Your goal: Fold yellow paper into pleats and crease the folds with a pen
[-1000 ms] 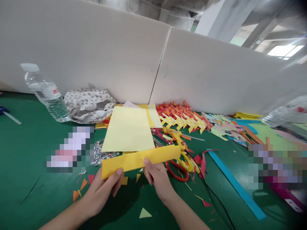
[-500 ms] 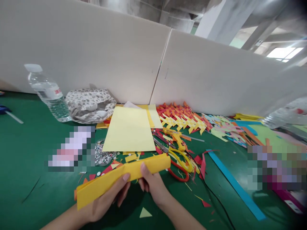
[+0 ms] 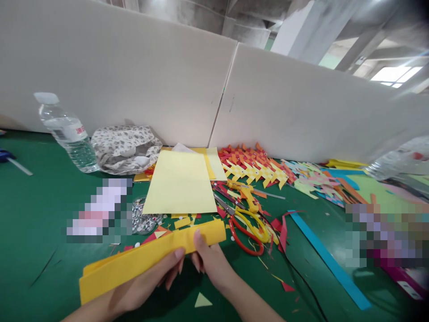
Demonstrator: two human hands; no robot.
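A folded strip of yellow paper (image 3: 134,264) is held up over the near part of the table, tilted with its right end higher. My left hand (image 3: 157,273) pinches its lower edge near the middle, thumb on the front face. Close beside it, my right hand (image 3: 209,259) grips the strip toward the right end, its thumb also in front. The fingers behind the paper are partly hidden. Beyond the strip lies a pale yellow sheet (image 3: 181,181). Scissors (image 3: 250,230) with red and yellow handles rest just right of the strip.
A yellow glue gun (image 3: 247,194) lies behind the scissors, its black cord running toward me. Woven paper pieces (image 3: 254,167) line the white partition (image 3: 150,80). A water bottle (image 3: 69,134) and patterned cloth bag (image 3: 125,147) stand left; a blue strip (image 3: 330,259) lies right.
The yellow paper strip has shifted to the left through my hands, so more of it extends past my left hand and less past my right. Both hands stay nearly in place.
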